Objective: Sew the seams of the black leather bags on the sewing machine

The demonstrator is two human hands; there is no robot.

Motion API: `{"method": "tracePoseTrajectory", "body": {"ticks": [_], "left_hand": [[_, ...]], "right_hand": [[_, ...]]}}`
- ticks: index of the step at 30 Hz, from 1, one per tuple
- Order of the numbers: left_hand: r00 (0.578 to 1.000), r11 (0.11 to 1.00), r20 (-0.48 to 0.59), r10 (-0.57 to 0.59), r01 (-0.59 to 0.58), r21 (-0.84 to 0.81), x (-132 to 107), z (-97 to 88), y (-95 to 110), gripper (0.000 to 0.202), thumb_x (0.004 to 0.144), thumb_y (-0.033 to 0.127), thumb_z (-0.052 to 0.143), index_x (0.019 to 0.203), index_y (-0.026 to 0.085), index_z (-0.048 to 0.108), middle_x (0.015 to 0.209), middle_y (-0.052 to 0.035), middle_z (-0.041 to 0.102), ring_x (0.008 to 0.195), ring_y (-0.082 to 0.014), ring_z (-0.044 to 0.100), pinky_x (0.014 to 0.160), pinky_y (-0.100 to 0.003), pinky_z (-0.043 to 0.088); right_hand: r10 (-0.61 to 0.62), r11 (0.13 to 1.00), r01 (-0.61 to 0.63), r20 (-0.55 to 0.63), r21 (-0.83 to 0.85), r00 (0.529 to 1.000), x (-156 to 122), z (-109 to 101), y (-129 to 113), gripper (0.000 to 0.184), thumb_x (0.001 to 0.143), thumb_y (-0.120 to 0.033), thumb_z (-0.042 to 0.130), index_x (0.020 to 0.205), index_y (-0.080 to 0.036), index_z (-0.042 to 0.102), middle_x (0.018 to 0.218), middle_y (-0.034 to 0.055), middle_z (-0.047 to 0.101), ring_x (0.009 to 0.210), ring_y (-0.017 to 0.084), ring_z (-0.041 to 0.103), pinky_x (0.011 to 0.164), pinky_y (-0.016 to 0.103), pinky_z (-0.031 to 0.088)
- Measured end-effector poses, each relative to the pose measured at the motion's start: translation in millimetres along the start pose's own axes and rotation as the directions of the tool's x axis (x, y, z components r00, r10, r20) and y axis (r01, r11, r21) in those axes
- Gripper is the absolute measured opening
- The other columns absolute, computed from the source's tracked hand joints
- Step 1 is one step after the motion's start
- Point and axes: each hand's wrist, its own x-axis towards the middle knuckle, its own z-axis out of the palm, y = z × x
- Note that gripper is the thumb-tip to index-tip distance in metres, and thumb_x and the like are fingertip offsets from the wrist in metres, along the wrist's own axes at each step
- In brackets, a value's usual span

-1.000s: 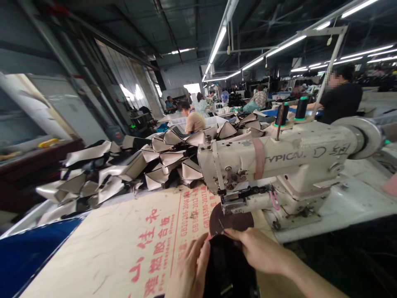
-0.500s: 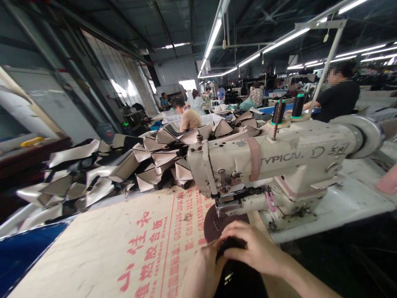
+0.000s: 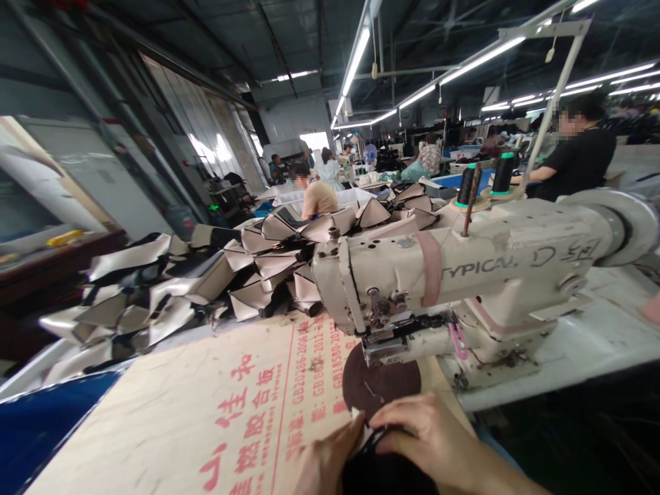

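Observation:
A cream sewing machine [image 3: 464,275] marked TYPICAL stands on the table, its needle head over a dark round patch [image 3: 379,381]. At the bottom edge both my hands grip a black fabric piece [image 3: 384,474] just in front of that patch. My left hand [image 3: 327,464] is curled on its left side. My right hand [image 3: 427,440] is closed over its top, fingers pinching a thin black strap. Most of the fabric is cut off by the frame.
A plywood board [image 3: 221,405] with red printed characters covers the table. A long heap of folded tan and black pieces [image 3: 206,282] lies behind it. Blue sheet [image 3: 36,419] at the left. Thread cones [image 3: 487,182] top the machine. Other people sit at stations behind.
My hands and the black fabric have slid lower in the frame, away from the needle, and more of the dark round patch shows. The camera shifted slightly.

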Motion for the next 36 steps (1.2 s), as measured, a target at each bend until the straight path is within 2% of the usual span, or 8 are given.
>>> {"method": "tracePoseTrajectory", "body": {"ticks": [3, 6, 10, 16, 19, 22, 29, 36], "left_hand": [[1.0, 1.0, -0.006, -0.001, 0.0, -0.029, 13.3, -8.6, -0.4, 0.057, 0.072, 0.002, 0.039, 0.121, 0.028, 0.053, 0.116, 0.002, 0.062, 0.105, -0.0169, 0.059, 0.093, -0.025, 0.044], [0.997, 0.991, -0.028, 0.069, -0.071, -0.112, 18.1, -12.5, -2.2, 0.035, 0.086, 0.023, 0.044, 0.117, 0.034, 0.055, 0.116, 0.0046, 0.062, 0.103, -0.0142, 0.06, 0.091, -0.022, 0.045], [0.976, 0.974, -0.085, 0.202, -0.21, -0.09, 17.1, -14.9, 3.7, 0.026, 0.081, 0.043, 0.054, 0.102, 0.029, 0.06, 0.1, 0.0009, 0.065, 0.09, -0.0146, 0.061, 0.078, -0.021, 0.049], [0.966, 0.976, -0.185, 0.182, -0.2, -0.087, 25.2, -7.5, 14.7, 0.027, 0.089, 0.035, 0.041, 0.071, 0.02, 0.054, 0.068, 0.0008, 0.055, 0.065, -0.012, 0.052, 0.058, -0.021, 0.039], [0.998, 0.959, -0.068, -0.013, -0.007, -0.282, 34.5, -8.1, 13.7, 0.035, 0.089, 0.039, 0.037, 0.064, 0.017, 0.046, 0.061, 0.0037, 0.046, 0.058, -0.0091, 0.042, 0.054, -0.02, 0.032], [0.989, 0.899, 0.134, -0.069, 0.12, -0.422, 47.2, -10.3, 8.3, 0.039, 0.086, 0.046, 0.039, 0.06, 0.017, 0.04, 0.058, 0.0054, 0.033, 0.056, -0.0079, 0.031, 0.05, -0.02, 0.025], [0.964, 0.88, 0.259, -0.062, 0.175, -0.442, 61.8, -9.2, -7.0, 0.043, 0.083, 0.051, 0.039, 0.057, 0.017, 0.037, 0.057, 0.0052, 0.024, 0.054, -0.0081, 0.024, 0.047, -0.023, 0.016], [0.935, 0.82, 0.35, -0.065, 0.25, -0.516, 72.8, -4.9, -12.9, 0.042, 0.079, 0.055, 0.043, 0.06, 0.017, 0.042, 0.05, 0.0069, 0.026, 0.047, -0.0073, 0.022, 0.043, -0.023, 0.014]], "right_hand": [[0.019, 1.0, -0.019, -0.067, 0.002, 0.998, 7.1, -7.6, 11.4, 0.018, 0.075, -0.021, 0.065, 0.093, -0.024, 0.069, 0.091, -0.0044, 0.069, 0.084, 0.01, 0.064, 0.079, 0.015, 0.047], [0.012, 1.0, -0.013, -0.094, -0.013, 0.995, 7.9, -10.6, 22.4, 0.019, 0.076, -0.022, 0.065, 0.094, -0.025, 0.068, 0.094, -0.0043, 0.068, 0.085, 0.01, 0.063, 0.08, 0.016, 0.048], [-0.045, 0.996, 0.039, -0.065, -0.079, 0.997, 6.4, -7.3, 19.0, 0.015, 0.079, -0.023, 0.062, 0.093, -0.021, 0.067, 0.094, -0.003, 0.068, 0.088, 0.01, 0.062, 0.083, 0.016, 0.047], [-0.174, 0.956, 0.18, 0.048, -0.23, 0.984, 12.1, -5.1, 10.5, 0.011, 0.083, -0.024, 0.057, 0.091, -0.018, 0.063, 0.092, -0.0015, 0.066, 0.086, 0.009, 0.061, 0.101, 0.024, 0.034], [-0.107, 0.953, 0.147, 0.157, -0.267, 0.982, 16.4, -12.0, 9.9, 0.013, 0.083, -0.025, 0.058, 0.073, -0.018, 0.059, 0.083, -0.0027, 0.064, 0.086, 0.009, 0.059, 0.105, 0.032, 0.026], [-0.074, 0.942, 0.129, 0.183, -0.31, 0.98, 18.8, -16.2, 8.6, 0.025, 0.081, -0.022, 0.06, 0.059, -0.015, 0.05, 0.068, -0.004, 0.058, 0.086, 0.01, 0.056, 0.1, 0.035, 0.029], [0.178, 0.978, -0.192, -0.162, -0.076, 0.971, 11.9, -7.4, 10.5, 0.019, 0.063, -0.021, 0.076, 0.073, -0.019, 0.06, 0.081, -0.0025, 0.058, 0.079, 0.012, 0.054, 0.07, 0.023, 0.041], [0.032, 0.995, -0.027, 0.048, -0.093, 0.998, 14.1, -13.1, 11.5, 0.009, 0.082, -0.02, 0.058, 0.091, -0.021, 0.058, 0.086, -0.0018, 0.054, 0.081, 0.01, 0.051, 0.072, 0.02, 0.039]]}}
